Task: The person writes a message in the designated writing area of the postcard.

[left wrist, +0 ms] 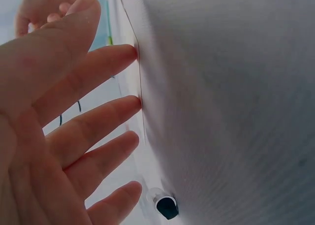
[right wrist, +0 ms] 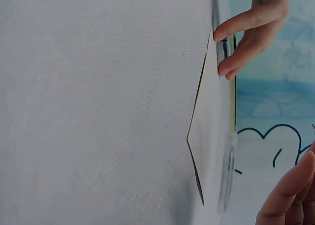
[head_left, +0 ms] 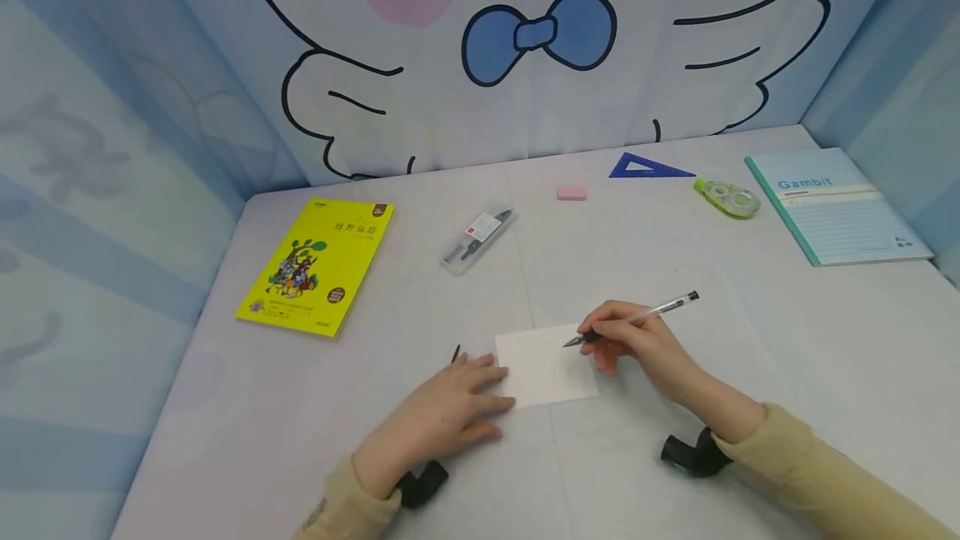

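- Left hand (head_left: 442,415) lies flat, fingers straight, fingertips (left wrist: 130,52) pressing the left edge of the white card (head_left: 546,365) on the table (head_left: 225,407).
- Right hand (head_left: 637,348) pinches the pen (head_left: 637,319), tip poised over the card's right side.
- Writing looks about to start; next, the tip needs to touch down with the card pinned.

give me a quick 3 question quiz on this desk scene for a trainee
1. True or false: the right hand grips a pen.
2. Which lies nearest the yellow book? A) blue notebook B) clear pen case C) correction tape
3. What do the left hand fingers press on?

Key: 1 true. 2 B. 3 the edge of the white paper.
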### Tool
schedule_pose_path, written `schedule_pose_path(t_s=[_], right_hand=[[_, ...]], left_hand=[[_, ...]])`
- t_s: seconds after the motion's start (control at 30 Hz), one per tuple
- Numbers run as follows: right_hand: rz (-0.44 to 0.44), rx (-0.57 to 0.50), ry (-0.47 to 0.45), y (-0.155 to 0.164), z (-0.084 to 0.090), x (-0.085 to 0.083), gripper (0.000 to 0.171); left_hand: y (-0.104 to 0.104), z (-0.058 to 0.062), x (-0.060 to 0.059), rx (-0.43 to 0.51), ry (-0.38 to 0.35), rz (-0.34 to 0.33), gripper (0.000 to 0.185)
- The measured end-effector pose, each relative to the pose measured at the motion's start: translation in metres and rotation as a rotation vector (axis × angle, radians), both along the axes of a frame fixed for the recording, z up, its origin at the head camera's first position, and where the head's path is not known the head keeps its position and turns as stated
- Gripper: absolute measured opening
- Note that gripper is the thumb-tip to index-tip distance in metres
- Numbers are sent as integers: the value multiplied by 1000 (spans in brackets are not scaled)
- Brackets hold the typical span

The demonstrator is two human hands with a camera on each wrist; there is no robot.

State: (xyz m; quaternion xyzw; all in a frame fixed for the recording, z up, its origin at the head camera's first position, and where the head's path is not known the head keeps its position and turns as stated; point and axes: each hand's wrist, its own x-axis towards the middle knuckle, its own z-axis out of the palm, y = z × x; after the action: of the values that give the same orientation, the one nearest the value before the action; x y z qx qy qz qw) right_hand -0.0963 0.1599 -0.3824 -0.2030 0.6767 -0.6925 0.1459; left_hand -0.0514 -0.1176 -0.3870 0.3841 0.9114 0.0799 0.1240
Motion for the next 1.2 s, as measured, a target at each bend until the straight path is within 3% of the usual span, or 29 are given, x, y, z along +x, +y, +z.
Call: schedule_pose_path(t_s=[0.3,0.43,0.5,0.63,0.77,0.93,1.1,1.2], right_hand=[[-109,62,-26,-14,-5,-1,23],[-153,118,-69,-20,-9,1,26],[-152,131,-85,-22,-11,2,27],[-145,132,-102,-25,-12,4,26],[-144,127,-114,-27,-13,5,25],[-128,122,-139,-29,-14,5,28],[-118,108,-132,-30,-18,6,27],[-134,120,-122,-31,-19,5,24]], left_hand=[[8,2,11,-7,-31,-75,37],[8,2,13,42,-41,-95,37],[6,2,11,81,-53,-48,42],[2,-3,6,173,-91,126,69],[5,-13,-3,239,-66,241,86],[11,-29,-9,302,29,308,87],[13,-44,-8,324,156,308,85],[15,-46,-4,333,183,328,83]])
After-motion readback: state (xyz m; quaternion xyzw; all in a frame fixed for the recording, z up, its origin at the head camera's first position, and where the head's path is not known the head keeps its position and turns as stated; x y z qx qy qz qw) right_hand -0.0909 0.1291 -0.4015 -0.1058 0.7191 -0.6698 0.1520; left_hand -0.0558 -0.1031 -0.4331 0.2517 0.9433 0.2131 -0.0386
